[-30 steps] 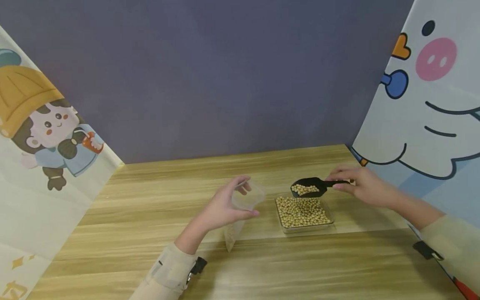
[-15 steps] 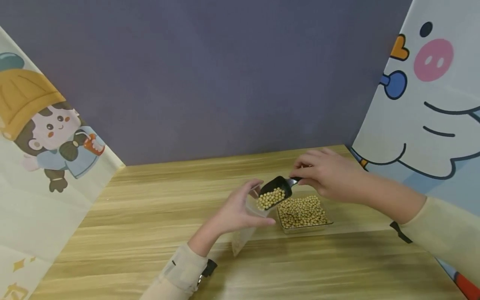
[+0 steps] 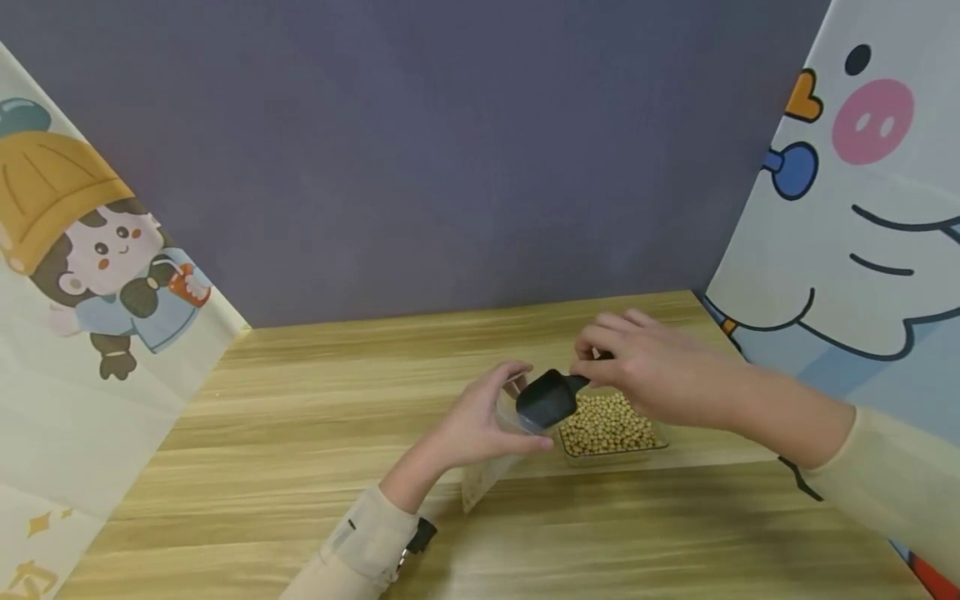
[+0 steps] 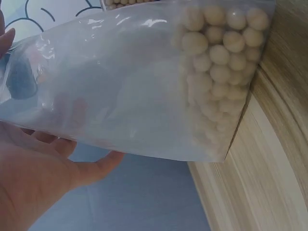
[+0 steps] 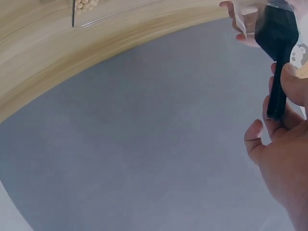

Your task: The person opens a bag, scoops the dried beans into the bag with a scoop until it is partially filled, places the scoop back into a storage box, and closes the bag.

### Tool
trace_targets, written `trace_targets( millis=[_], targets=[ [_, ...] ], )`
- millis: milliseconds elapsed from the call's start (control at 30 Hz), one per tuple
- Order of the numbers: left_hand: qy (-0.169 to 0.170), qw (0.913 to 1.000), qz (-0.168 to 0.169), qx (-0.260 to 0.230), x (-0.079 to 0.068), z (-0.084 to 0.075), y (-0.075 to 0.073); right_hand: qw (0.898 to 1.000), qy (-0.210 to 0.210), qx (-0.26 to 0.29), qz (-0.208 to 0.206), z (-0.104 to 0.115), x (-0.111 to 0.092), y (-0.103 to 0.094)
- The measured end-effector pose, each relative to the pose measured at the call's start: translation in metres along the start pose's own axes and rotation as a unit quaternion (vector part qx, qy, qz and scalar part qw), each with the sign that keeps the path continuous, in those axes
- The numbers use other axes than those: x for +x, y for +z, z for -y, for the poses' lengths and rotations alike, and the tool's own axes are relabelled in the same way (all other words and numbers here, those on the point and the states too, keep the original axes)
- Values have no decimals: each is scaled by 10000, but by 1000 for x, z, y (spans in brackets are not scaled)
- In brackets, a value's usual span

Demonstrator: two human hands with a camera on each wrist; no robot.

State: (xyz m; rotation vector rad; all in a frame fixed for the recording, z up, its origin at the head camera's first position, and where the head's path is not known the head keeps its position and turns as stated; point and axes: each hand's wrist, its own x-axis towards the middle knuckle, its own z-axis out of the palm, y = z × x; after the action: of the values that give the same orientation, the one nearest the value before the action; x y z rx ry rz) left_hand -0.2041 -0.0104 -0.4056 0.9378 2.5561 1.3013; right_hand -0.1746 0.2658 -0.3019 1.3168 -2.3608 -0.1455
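Note:
My left hand holds a clear plastic bag by its mouth, thumb and fingers spread around the opening. Soybeans fill the bag's bottom end in the left wrist view. In my right hand is the handle of a black scoop, pinched between thumb and fingers. The scoop's bowl is tipped at the bag's mouth, and no beans show on it. The right wrist view shows the scoop entering the bag's opening.
A clear rectangular container of soybeans stands on the wooden table, below my right hand and right of the bag. A dark grey panel rises behind the table. Printed cartoon panels flank it on both sides.
My right hand has carried the loaded scoop left from above the container to the bag and tipped it; its beans are gone from sight. The left hand has shifted slightly right with the bag.

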Motion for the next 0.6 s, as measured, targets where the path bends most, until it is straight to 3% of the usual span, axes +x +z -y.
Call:
trace_targets(
  millis=[167,333,467,600],
  targets=[
    [23,10000,14,-60,-1,0,0,9985,390,114,-360,-18,-12,2],
    [-27,9999,107,-73,-4,3,-5,9927,1027,279,-560,-51,-47,13],
    [-101,9998,140,-15,-6,7,-12,9894,1439,103,172,-64,-82,23],
    [-179,9997,167,68,-6,11,-18,9813,1735,-40,837,-63,-104,30]
  ],
)
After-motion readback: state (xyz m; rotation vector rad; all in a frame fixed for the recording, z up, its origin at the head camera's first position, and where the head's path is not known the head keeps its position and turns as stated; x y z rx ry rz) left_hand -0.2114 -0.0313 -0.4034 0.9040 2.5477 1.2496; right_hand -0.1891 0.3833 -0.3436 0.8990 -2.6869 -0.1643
